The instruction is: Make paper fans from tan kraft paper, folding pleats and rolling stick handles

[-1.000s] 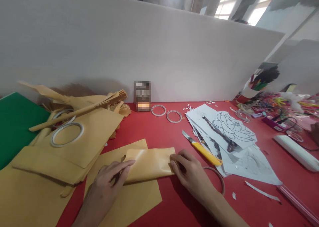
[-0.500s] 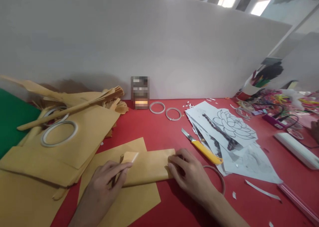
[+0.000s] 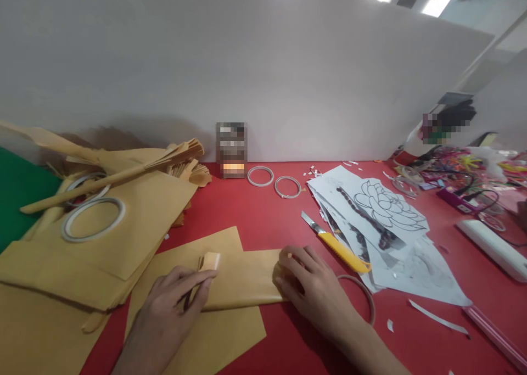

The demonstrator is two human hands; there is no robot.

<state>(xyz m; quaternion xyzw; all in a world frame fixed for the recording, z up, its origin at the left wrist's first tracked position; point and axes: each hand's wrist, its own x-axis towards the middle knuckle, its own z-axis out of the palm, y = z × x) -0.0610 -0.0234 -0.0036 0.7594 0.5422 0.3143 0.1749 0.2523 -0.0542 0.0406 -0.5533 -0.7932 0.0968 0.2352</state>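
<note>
A folded strip of brown paper (image 3: 247,279) lies in front of me, over a flat brown sheet (image 3: 230,331). At its left end a small flap (image 3: 211,261) with a white edge is turned over. My left hand (image 3: 173,298) pinches the paper just below that flap between thumb and fingers. Curled over the strip's right end, my right hand (image 3: 310,281) grips it, hiding that corner. A yellow box cutter (image 3: 343,252) with its blade out lies beyond my right hand. Beside my right wrist is a brownish tape ring (image 3: 364,295), partly covered.
Stacked brown paper (image 3: 135,227) is at the left, topped by a white tape roll (image 3: 94,219). Two tape rings (image 3: 260,176) lie near the white wall (image 3: 263,73). Printed sheets (image 3: 387,210), a white bar (image 3: 492,246) and paper scraps are on the right of the red tabletop (image 3: 230,205).
The flap at the left end looks narrower and more upright. My right hand has shifted slightly left over the strip's right end. The view has moved a little.
</note>
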